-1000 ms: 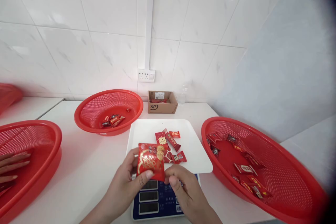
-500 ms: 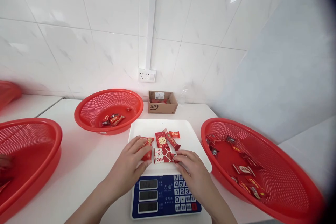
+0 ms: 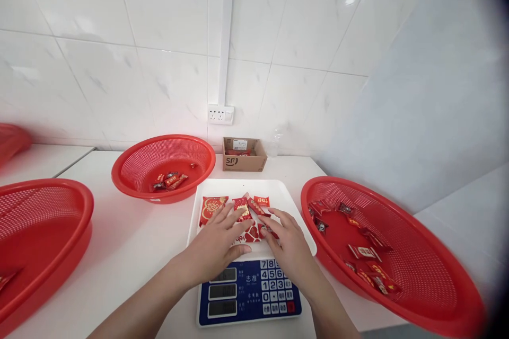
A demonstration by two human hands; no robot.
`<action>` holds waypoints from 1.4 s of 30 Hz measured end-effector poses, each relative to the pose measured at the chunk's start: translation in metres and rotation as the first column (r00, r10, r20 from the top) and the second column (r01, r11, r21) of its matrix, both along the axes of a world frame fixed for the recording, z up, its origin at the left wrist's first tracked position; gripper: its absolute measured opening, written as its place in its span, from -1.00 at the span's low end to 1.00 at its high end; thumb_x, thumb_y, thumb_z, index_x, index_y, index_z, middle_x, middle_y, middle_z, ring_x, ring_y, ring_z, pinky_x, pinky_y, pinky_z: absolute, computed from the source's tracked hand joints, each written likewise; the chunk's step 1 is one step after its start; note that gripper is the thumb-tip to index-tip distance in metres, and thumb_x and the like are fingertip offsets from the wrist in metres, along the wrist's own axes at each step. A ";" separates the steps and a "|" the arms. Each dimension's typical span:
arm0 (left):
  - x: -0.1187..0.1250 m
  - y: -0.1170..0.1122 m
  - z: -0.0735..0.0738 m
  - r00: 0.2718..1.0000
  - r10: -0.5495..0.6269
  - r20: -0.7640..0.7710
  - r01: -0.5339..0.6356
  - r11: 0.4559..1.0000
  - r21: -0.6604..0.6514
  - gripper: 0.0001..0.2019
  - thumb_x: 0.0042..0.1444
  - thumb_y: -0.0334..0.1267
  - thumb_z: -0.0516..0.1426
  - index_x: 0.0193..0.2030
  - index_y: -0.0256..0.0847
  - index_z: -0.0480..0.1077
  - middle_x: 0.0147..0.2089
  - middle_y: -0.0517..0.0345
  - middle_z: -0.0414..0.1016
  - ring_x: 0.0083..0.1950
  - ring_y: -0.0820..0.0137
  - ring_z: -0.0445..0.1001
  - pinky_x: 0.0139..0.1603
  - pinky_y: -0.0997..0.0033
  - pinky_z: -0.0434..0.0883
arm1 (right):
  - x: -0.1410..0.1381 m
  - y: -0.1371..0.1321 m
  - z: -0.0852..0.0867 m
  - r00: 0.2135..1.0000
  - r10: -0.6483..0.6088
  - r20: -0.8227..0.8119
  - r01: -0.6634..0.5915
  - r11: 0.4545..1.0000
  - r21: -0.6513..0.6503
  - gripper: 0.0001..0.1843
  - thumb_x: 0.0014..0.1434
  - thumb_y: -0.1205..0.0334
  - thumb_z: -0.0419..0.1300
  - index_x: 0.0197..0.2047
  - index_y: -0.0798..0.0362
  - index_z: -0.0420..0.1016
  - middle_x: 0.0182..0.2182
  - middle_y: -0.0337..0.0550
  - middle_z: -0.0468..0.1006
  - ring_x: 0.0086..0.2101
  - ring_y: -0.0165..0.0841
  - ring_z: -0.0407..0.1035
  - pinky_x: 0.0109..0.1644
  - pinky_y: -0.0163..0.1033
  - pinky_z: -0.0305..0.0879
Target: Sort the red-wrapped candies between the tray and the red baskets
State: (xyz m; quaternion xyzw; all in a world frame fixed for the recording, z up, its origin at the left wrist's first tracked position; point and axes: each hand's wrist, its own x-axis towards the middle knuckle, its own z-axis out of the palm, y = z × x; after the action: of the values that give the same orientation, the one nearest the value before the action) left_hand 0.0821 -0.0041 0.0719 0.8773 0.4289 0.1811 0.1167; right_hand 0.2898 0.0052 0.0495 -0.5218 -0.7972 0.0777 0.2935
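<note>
Several red snack packets lie on the white tray [image 3: 292,198] of a digital scale. My left hand [image 3: 212,246] reaches over them with fingers spread, partly covering a white-and-red packet with heart shapes [image 3: 252,233] and the red packet [image 3: 240,204] above it. A square red packet with gold print [image 3: 212,207] rests flat beyond my left fingers. At the right of the group, my right hand [image 3: 292,241] has its fingers apart around a small red packet [image 3: 265,230]; whether they touch it is unclear. Farther back are a long red packet [image 3: 255,206] and a small red-and-yellow packet [image 3: 261,201].
Red perforated baskets with wrapped pieces stand at the back left [image 3: 131,161], near left [image 3: 85,212] and right [image 3: 433,243]. An open cardboard box [image 3: 244,164] sits by the wall. The scale's blue keypad panel [image 3: 250,304] is below my hands.
My left hand has left the square red packet and moved right over the middle packets. My right hand's fingers have spread. A brownish-red shape in the near left basket is out of view.
</note>
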 end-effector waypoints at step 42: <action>-0.003 0.007 0.007 0.976 0.017 -0.218 -0.046 0.991 -0.126 -0.39 0.19 0.17 -0.14 0.27 -0.10 0.15 0.37 -0.03 0.05 0.40 0.05 -0.13 0.31 -0.17 -0.08 | -0.005 0.024 0.013 0.985 0.017 0.173 0.005 0.992 -0.130 -0.72 0.22 0.24 0.05 -0.12 0.11 0.54 0.12 0.07 0.37 0.16 -0.07 0.16 0.20 0.06 0.09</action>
State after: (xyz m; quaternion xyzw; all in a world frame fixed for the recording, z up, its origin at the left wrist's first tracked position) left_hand 0.0788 0.0026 0.0784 0.8754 0.4637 0.0580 0.1234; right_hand 0.2844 0.0293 0.0620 -0.5422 -0.8146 0.0845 0.1879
